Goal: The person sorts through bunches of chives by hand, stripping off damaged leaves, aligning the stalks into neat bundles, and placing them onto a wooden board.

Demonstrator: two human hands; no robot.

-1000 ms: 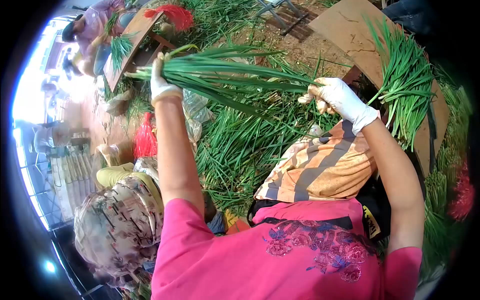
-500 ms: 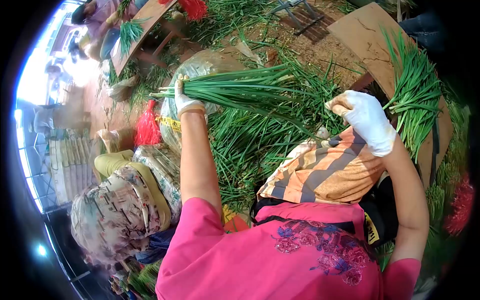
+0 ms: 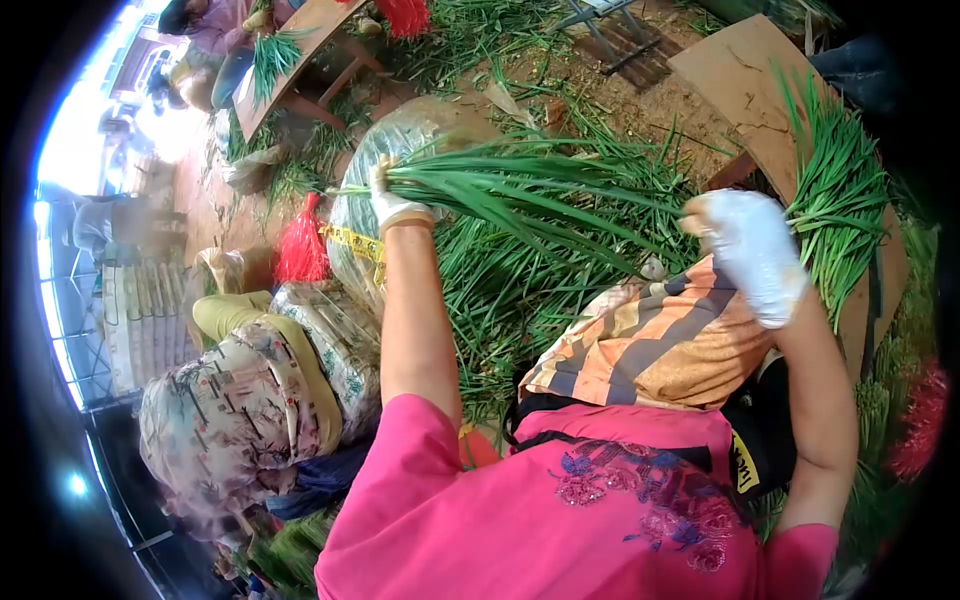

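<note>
My left hand (image 3: 388, 195), in a white glove, is closed around the pale root ends of a bunch of garlic chives (image 3: 500, 180). The long green leaves fan out to the right, loosely spread and slightly drooping. My right hand (image 3: 745, 245), also gloved in white, is up near the leaf tips, above my lap. Motion smears its fingers, so I cannot make out whether it grips anything. A patterned orange and grey cloth (image 3: 650, 340) covers my lap. Below the held bunch lies a heap of loose chives (image 3: 500, 270).
At right, a wooden board (image 3: 740, 85) bears another pile of chives (image 3: 840, 190). Red ties (image 3: 303, 245) and a clear plastic bag (image 3: 360, 215) lie to the left. A person in a flowered top (image 3: 235, 410) sits at lower left; another (image 3: 225, 30) works at the far table (image 3: 300, 50).
The leaves of the held bunch have spread apart and hang looser. My right hand has moved slightly right and is now blurred. My left hand still grips the bunch; the view has shifted a little.
</note>
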